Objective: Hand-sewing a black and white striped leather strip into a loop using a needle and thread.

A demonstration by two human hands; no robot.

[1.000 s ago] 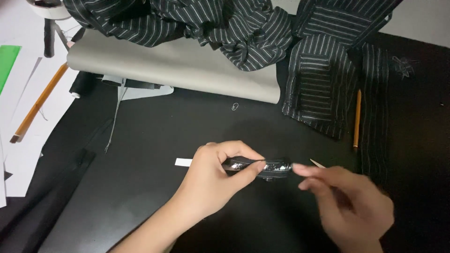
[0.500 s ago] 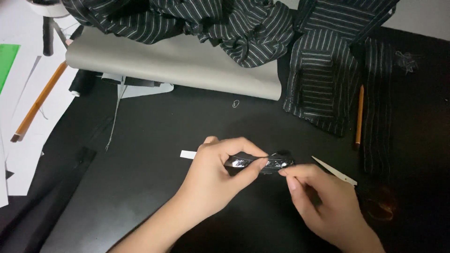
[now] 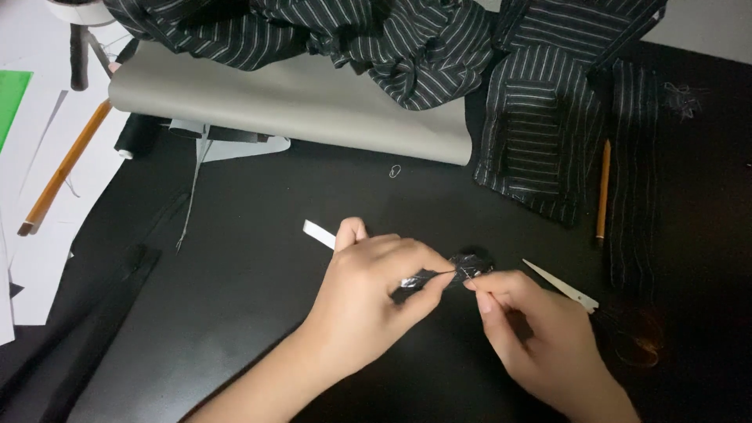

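Observation:
My left hand (image 3: 376, 290) pinches a small crumpled piece of shiny black material (image 3: 462, 268) between thumb and fingers, just above the black table surface (image 3: 235, 258). My right hand (image 3: 540, 337) meets it from the right, its fingertips pinched at the piece's right end, apparently on a fine thread or needle that is too thin to make out. A narrow white strip (image 3: 317, 233) lies just left of my left hand. A small white pointed tool (image 3: 560, 284) lies just right of my right hand.
Black pinstriped fabric (image 3: 439, 47) is heaped along the back, with a flat striped piece (image 3: 540, 133) at right. A grey sheet (image 3: 290, 102) lies under the heap. Two pencils (image 3: 603, 188) (image 3: 63, 168), white papers (image 3: 39, 196) and a small ring (image 3: 395, 168) lie around.
My right hand has moved left, closer to the black piece, and its fingertips now pinch at the piece's end. The white pointed tool, earlier partly hidden by that hand, now lies uncovered.

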